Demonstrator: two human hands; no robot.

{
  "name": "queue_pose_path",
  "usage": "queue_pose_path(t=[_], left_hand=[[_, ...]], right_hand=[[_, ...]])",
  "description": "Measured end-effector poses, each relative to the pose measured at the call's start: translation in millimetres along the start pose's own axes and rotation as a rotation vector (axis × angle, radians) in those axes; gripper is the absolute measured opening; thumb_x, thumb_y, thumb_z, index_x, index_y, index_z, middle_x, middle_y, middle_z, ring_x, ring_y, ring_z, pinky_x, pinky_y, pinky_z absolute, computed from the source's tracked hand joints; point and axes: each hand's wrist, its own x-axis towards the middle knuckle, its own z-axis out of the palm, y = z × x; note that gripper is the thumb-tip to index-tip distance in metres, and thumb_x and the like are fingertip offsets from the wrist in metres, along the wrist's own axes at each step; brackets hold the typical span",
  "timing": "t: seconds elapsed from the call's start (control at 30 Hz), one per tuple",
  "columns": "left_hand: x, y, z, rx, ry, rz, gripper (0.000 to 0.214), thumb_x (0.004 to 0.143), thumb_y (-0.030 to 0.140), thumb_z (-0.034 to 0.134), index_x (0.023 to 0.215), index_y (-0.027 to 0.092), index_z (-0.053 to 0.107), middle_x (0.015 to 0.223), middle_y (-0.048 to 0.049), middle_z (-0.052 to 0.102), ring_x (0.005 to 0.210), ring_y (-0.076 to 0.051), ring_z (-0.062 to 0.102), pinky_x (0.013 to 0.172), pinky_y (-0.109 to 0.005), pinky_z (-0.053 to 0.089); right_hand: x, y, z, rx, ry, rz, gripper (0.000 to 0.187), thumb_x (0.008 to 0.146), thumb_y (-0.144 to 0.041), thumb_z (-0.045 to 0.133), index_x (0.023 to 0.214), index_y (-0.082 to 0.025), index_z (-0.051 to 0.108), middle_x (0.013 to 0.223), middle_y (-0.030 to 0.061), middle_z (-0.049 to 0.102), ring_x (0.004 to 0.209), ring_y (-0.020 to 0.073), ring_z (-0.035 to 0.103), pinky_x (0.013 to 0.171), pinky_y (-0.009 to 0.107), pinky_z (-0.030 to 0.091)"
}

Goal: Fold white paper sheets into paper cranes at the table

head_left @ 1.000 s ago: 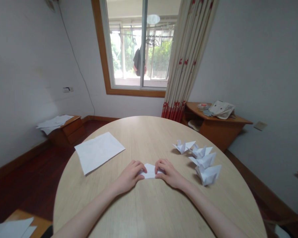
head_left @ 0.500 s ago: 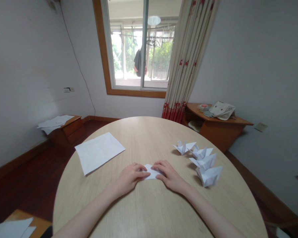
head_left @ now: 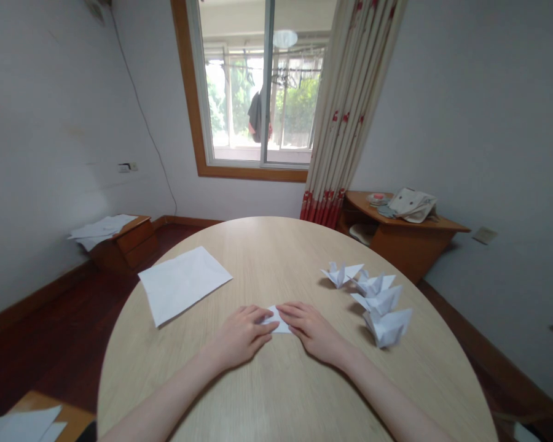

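A small piece of folded white paper [head_left: 282,327] lies flat on the round wooden table [head_left: 276,393], close in front of me. My left hand [head_left: 245,333] holds its left side, thumb and fingers pressed onto it. From the right, my right hand [head_left: 312,328] holds it too, with its fingers together across the upper part and the thumb near the lower edge. Both hands cover much of the paper, so its folds are mostly hidden.
Several folded paper cranes [head_left: 381,301] stand in a row at the table's right. White paper sheets [head_left: 184,285] lie on the left. Beyond the table are a corner desk [head_left: 410,245] with a bag [head_left: 412,204], a low cabinet [head_left: 136,242] and a curtain [head_left: 345,116].
The right hand's fingers have shifted slightly left and flattened over the paper's upper part. My left fingers have drawn slightly closer together. Cranes and sheets have stayed put.
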Motion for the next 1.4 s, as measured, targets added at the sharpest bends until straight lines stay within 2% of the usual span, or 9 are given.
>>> queue_pose_path(t=[0.2, 0.33, 0.6, 0.83, 1.17, 1.3, 1.4], left_hand=[[-0.6, -1.3, 1.4, 0.024, 0.027, 0.015, 0.031, 0.097, 0.032, 0.045, 0.125, 0.028, 0.059, 0.117, -0.0065, 0.064, 0.103, -0.022, 0.058, 0.09, -0.037, 0.044], [-0.2, 0.2, 2.0, 0.058, 0.009, 0.018, 0.033, 0.097, 0.033, 0.046, 0.126, 0.025, 0.057, 0.12, -0.0076, 0.063, 0.104, -0.024, 0.057, 0.09, -0.039, 0.044], [0.3, 0.7, 8.8, 0.09, 0.043, 0.009, 0.03, 0.098, 0.034, 0.044, 0.122, 0.026, 0.06, 0.12, -0.0076, 0.062, 0.105, -0.023, 0.056, 0.09, -0.038, 0.044], [1.7, 5.5, 1.7, 0.194, 0.04, -0.011, 0.027, 0.097, 0.037, 0.046, 0.115, 0.029, 0.065, 0.123, -0.0056, 0.061, 0.107, -0.025, 0.054, 0.091, -0.042, 0.04], [2.6, 4.1, 2.2, 0.226, 0.082, -0.033, 0.029, 0.091, 0.047, 0.054, 0.107, 0.028, 0.07, 0.124, -0.0067, 0.062, 0.109, -0.028, 0.053, 0.092, -0.046, 0.038], [2.2, 3.5, 2.6, 0.241, 0.096, -0.04, 0.033, 0.091, 0.05, 0.052, 0.105, 0.027, 0.071, 0.126, -0.0073, 0.06, 0.111, -0.029, 0.052, 0.093, -0.045, 0.038], [2.1, 2.3, 3.3, 0.267, 0.121, -0.052, 0.035, 0.089, 0.053, 0.052, 0.106, 0.028, 0.071, 0.127, -0.0071, 0.06, 0.111, -0.028, 0.052, 0.092, -0.043, 0.038]], right_hand=[[-0.9, -0.4, 1.4, 0.003, 0.008, 0.011, 0.038, 0.093, -0.013, 0.045, 0.127, -0.025, 0.059, 0.132, 0.007, 0.059, 0.122, 0.0218, 0.051, 0.103, 0.044, 0.041], [-1.0, -0.4, 2.1, 0.002, 0.011, 0.021, 0.038, 0.093, -0.013, 0.045, 0.126, -0.023, 0.06, 0.132, 0.0075, 0.059, 0.121, 0.0221, 0.051, 0.102, 0.044, 0.041], [-2.3, -4.9, -1.0, -0.007, 0.022, 0.008, 0.037, 0.093, -0.014, 0.046, 0.126, -0.024, 0.06, 0.132, 0.0074, 0.059, 0.122, 0.022, 0.051, 0.103, 0.044, 0.041], [-3.5, -10.6, -5.4, -0.045, -0.003, -0.035, 0.033, 0.091, -0.016, 0.049, 0.118, -0.023, 0.066, 0.131, 0.0058, 0.06, 0.122, 0.0244, 0.051, 0.103, 0.045, 0.04], [-3.7, -19.4, -13.7, -0.079, 0.0, -0.035, 0.024, 0.089, -0.017, 0.052, 0.102, -0.022, 0.072, 0.115, 0.0057, 0.069, 0.109, 0.0248, 0.056, 0.095, 0.044, 0.044], [-4.6, -21.4, -15.5, -0.093, 0.016, -0.053, 0.024, 0.09, -0.017, 0.052, 0.102, -0.023, 0.072, 0.109, 0.0051, 0.071, 0.105, 0.024, 0.056, 0.093, 0.042, 0.043], [-5.9, -23.2, -16.2, -0.11, 0.045, -0.069, 0.029, 0.09, -0.015, 0.048, 0.109, -0.023, 0.069, 0.101, 0.0076, 0.071, 0.098, 0.0226, 0.058, 0.087, 0.039, 0.046]])
